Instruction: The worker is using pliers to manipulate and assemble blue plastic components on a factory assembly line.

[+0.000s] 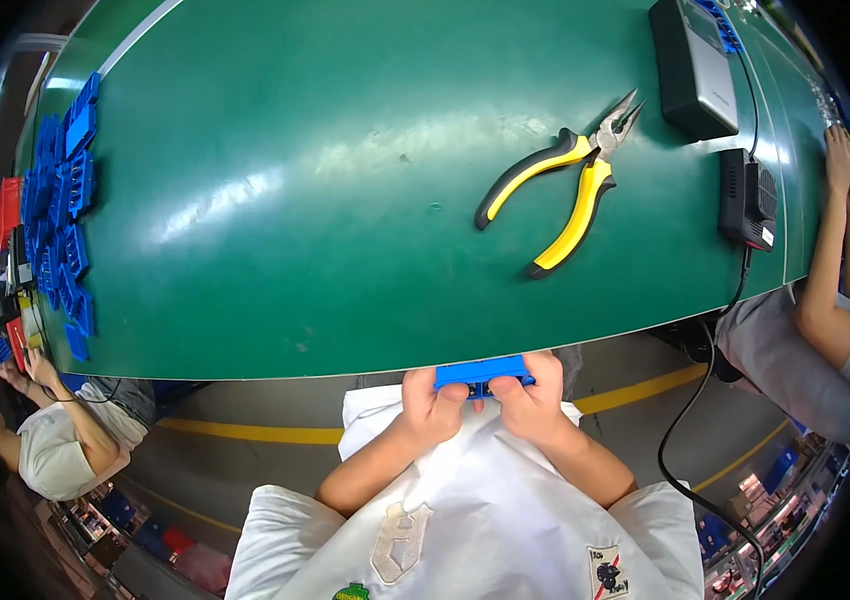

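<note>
Between my two hands, just off the table's near edge and in front of my body, is a blue plastic part (485, 371). My left hand (432, 408) grips its left end, thumb on the near side. Its right end is pinched by my right hand (532, 400), that thumb also toward me. Small dark openings show along the part's near side; the fingers beneath it are mostly hidden. On the green table (325, 270) lie long-nose pliers (570, 185) with yellow and black handles, jaws apart, touched by neither hand.
Blue plastic parts (65, 210) lie heaped along the table's left end. At the right stand a grey-black box (695, 75) and a black power adapter (747, 200), whose cable (675, 440) hangs past the edge. One person (85, 440) works at left, another (805, 330) at right.
</note>
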Available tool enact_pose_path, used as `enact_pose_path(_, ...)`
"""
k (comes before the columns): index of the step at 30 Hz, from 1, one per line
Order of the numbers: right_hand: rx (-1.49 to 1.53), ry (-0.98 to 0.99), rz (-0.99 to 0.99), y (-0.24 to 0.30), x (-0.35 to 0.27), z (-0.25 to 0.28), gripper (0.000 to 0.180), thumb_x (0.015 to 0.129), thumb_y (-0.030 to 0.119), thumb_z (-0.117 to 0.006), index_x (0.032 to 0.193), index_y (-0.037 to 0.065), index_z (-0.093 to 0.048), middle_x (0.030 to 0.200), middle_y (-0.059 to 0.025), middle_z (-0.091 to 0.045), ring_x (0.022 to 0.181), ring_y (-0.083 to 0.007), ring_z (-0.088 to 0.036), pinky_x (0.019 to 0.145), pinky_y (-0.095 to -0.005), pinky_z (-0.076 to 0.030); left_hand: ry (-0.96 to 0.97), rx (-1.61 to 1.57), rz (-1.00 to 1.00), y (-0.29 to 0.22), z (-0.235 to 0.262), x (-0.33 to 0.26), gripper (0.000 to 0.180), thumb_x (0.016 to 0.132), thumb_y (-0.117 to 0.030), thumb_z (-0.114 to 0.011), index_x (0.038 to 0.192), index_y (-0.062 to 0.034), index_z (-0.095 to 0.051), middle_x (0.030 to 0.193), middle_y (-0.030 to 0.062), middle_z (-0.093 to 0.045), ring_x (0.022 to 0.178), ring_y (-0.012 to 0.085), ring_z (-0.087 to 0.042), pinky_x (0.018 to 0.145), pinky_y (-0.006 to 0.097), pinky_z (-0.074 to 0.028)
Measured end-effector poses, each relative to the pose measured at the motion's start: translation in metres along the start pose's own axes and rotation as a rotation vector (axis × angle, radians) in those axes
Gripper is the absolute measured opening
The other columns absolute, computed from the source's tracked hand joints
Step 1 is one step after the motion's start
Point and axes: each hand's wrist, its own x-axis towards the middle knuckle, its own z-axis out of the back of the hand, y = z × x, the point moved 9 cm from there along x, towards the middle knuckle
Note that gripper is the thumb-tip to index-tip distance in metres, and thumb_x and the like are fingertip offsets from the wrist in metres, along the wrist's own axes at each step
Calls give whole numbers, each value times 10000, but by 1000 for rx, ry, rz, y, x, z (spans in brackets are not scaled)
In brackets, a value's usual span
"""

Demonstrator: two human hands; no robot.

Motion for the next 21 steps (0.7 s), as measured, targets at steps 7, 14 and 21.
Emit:
enact_pose_path(7,-63,-43,-80,0,-3,0,430,914,361,-604,1026,-51,-555,815,-98,-625,598,-140,-600,485,-259,-481,-40,16,-3,-7,-3,1,586,919,-481,-510,1165,50,-480,896,111,-602,606,122,-600,486,228,-473)
enact_pose_path(14,-32,-49,-97,1,-5,0,261,900,139,-623,1050,-66,-561,790,-89,-620,571,-120,-583,487,-249,-467,-63,4,33,-13,-4,1,556,932,-456,-504,1175,43,-477,903,109,-597,603,123,-595,484,232,-473)
enact_pose_path(21,-17,-55,-179,6,-8,-4,256,907,143,-613,1047,-63,-550,798,-87,-622,573,-123,-588,478,-251,-469,-61,-59,134,-11,-7,-6,553,936,-449,-498,1186,43,-472,922,110,-595,622,120,-595,484,234,-476)
